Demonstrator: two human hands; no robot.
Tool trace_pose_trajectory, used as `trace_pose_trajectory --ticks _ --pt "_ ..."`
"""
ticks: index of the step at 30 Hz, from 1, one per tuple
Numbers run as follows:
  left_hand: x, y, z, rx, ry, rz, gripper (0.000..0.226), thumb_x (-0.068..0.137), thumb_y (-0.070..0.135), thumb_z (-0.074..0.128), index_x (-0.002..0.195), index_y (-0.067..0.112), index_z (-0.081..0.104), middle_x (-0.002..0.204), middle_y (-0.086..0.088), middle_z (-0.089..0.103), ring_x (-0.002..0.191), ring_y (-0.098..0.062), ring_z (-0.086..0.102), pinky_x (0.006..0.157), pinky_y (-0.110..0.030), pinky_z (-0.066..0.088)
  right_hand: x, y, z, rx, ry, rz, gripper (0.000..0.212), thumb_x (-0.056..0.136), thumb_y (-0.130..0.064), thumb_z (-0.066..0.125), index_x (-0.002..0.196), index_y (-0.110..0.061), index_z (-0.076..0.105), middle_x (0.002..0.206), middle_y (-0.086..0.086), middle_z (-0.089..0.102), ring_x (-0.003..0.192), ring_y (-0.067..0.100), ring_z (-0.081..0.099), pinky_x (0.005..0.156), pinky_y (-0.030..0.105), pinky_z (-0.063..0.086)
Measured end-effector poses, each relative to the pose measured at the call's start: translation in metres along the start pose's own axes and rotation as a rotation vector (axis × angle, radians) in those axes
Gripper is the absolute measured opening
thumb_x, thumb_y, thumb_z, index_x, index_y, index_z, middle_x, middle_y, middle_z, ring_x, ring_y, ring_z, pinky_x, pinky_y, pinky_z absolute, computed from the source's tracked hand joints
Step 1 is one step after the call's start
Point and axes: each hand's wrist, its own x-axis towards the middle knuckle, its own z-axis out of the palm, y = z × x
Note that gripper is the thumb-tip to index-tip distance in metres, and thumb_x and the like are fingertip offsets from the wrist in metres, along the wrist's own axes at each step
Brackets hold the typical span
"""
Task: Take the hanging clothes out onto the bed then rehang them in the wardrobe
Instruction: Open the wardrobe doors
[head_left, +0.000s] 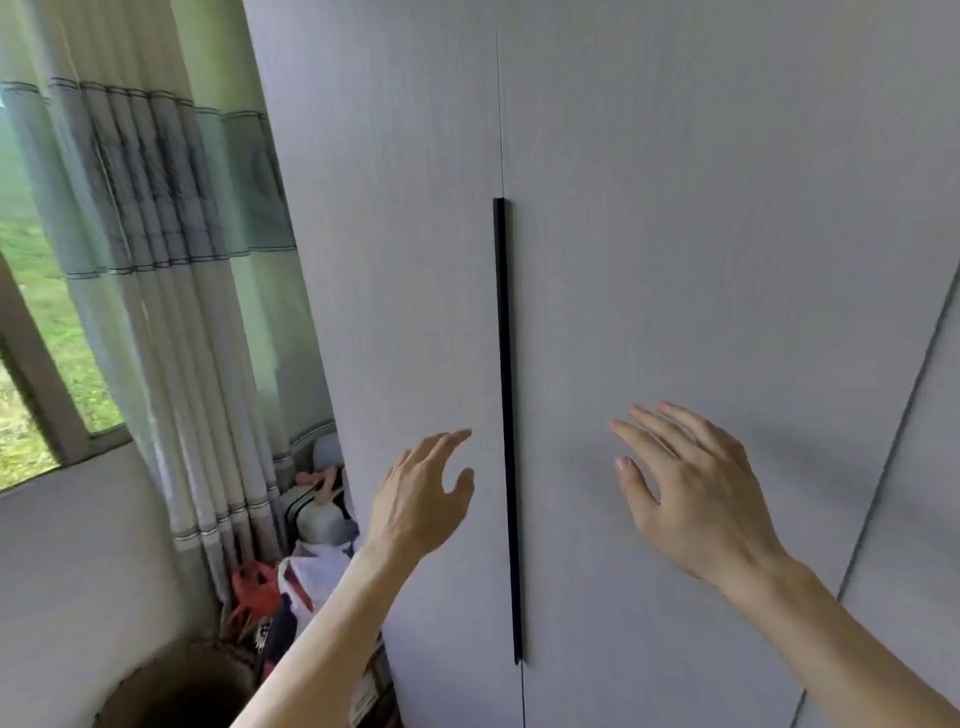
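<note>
A pale grey wardrobe (701, 234) fills most of the view, both doors closed. A long black vertical handle (506, 415) runs down the seam between the two doors. My left hand (421, 499) is raised in front of the left door, fingers apart, just left of the handle. My right hand (691, 488) is spread in front of the right door, to the right of the handle. Neither hand holds anything. The clothes inside are hidden behind the doors, and the bed is out of view.
A striped green and cream curtain (171, 260) hangs left of the wardrobe beside a window (31, 322). A heap of bags and cloth (296, 566) fills the floor corner between curtain and wardrobe. Another door panel (919, 519) continues at the right.
</note>
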Motion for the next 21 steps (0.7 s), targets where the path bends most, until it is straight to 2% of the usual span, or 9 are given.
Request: trace_pose_trajectory --ticks 3,7,11,14,17,21 --pt "0.037 0.005 0.011 -0.182 0.023 0.041 0.055 0.098 0.038 0.054 0.149 0.045 0.034 0.15 0.017 0.041 0.133 -0.013 0.045 0.101 -0.032 0.044 0.031 -0.005 -0.003 -0.033 0.095 0.023 0.043 0.091 -0.036 0.044 0.125 -0.022 0.067 0.135 0.002 0.062 0.127 0.024 0.054 0.1 0.044 0.046" --pt "0.084 0.02 0.02 -0.37 0.085 0.046 0.067 0.096 0.037 0.058 0.151 0.05 0.021 0.149 0.014 0.036 0.13 -0.012 0.045 0.084 -0.027 0.043 0.076 -0.003 -0.004 -0.095 0.182 0.013 0.047 0.09 -0.036 0.046 0.133 -0.022 0.062 0.143 0.006 0.054 0.129 0.028 0.051 0.1 0.044 0.047" --pt "0.113 0.033 0.027 -0.433 0.225 0.102 0.076 0.096 0.032 0.061 0.153 0.052 0.015 0.147 0.015 0.032 0.128 -0.002 0.036 0.088 -0.025 0.041 0.113 0.006 0.008 -0.209 0.26 -0.018 0.05 0.091 -0.037 0.054 0.139 -0.025 0.055 0.154 0.009 0.041 0.14 0.031 0.039 0.106 0.051 0.039" --pt "0.124 0.038 0.038 -0.477 0.303 0.092 0.076 0.095 0.026 0.063 0.151 0.053 0.019 0.133 0.017 0.035 0.117 -0.002 0.041 0.089 -0.023 0.039 0.127 0.01 0.032 -0.32 0.269 -0.033 0.055 0.09 -0.047 0.056 0.142 -0.03 0.052 0.16 0.008 0.03 0.147 0.034 0.027 0.113 0.061 0.025" --pt "0.134 0.038 0.053 -0.579 0.325 0.072 0.071 0.098 0.022 0.058 0.149 0.057 0.024 0.11 0.024 0.041 0.092 -0.004 0.055 0.081 -0.024 0.048 0.129 0.014 0.066 -0.436 0.301 -0.019 0.066 0.089 -0.056 0.055 0.15 -0.037 0.039 0.164 0.004 0.021 0.151 0.036 0.014 0.116 0.066 0.009" --pt "0.138 0.039 0.074 -0.599 0.35 0.083 0.069 0.103 0.021 0.048 0.148 0.061 0.015 0.089 0.013 0.045 0.075 -0.007 0.052 0.069 -0.011 0.04 0.135 0.021 0.087 -0.512 0.4 -0.006 0.067 0.092 -0.062 0.047 0.153 -0.039 0.029 0.163 0.003 0.022 0.151 0.036 0.014 0.117 0.066 0.008"
